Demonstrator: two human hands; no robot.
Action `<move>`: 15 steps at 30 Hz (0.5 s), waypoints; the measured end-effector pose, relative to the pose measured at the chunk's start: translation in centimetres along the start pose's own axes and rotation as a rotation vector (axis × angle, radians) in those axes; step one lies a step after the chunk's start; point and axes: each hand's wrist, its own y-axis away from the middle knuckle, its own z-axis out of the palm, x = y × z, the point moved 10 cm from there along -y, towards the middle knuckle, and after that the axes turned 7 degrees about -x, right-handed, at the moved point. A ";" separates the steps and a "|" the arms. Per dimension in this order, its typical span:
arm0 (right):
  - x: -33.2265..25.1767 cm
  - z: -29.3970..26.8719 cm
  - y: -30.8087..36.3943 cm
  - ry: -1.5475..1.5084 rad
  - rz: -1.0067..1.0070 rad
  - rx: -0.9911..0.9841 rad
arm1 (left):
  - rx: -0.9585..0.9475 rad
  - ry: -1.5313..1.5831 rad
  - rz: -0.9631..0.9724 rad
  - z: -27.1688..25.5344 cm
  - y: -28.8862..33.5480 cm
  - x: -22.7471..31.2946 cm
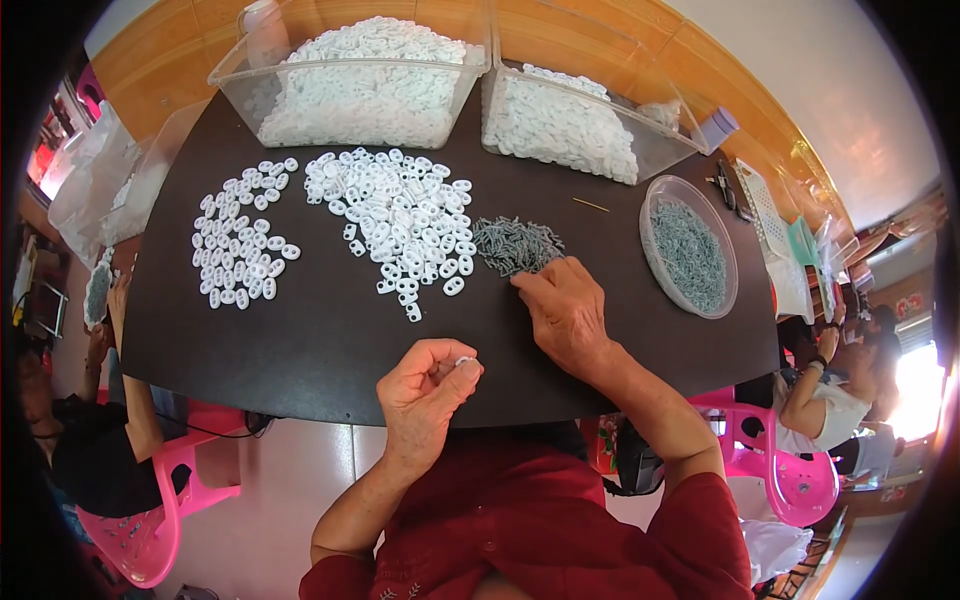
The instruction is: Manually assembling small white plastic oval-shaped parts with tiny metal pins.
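Near the table's front edge my left hand (430,400) is closed, with a small white plastic piece (463,361) between thumb and forefinger. Most of that piece is covered by the fingers. My right hand (567,308) reaches to the near edge of a pile of small grey screws (515,245); its fingers are bent together, and what they pinch, if anything, is hidden. Left of the screws spreads a heap of white oval two-hole plastic pieces (400,215). A second, flatter group of similar white pieces (240,235) lies farther left.
Two clear bins (345,70) (590,110) full of white pieces stand along the back. A round clear tub (722,290) of screws sits at the right, near a thin brass-coloured rod (591,204) and dark pliers (733,190). Other people sit on both sides, by pink chairs (797,480).
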 end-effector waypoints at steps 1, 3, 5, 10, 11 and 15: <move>-0.1 0.0 0.0 0.001 -0.001 -0.002 | -0.017 0.016 0.002 0.1 0.0 -0.1; -0.1 -0.5 0.3 -0.131 -0.022 0.025 | -0.019 0.014 0.004 0.0 0.0 -0.1; 0.5 -0.6 0.2 -0.140 0.003 0.045 | -0.020 0.009 0.004 0.0 0.0 -0.1; 0.7 -0.5 0.3 -0.173 0.051 0.050 | -0.009 -0.001 0.014 0.0 -0.1 0.2; 0.4 -0.4 0.1 -0.163 0.036 0.053 | -0.010 -0.001 0.014 0.0 -0.1 0.1; -0.4 0.7 -0.4 -0.117 -0.031 0.023 | -0.007 -0.014 0.029 0.0 0.0 0.1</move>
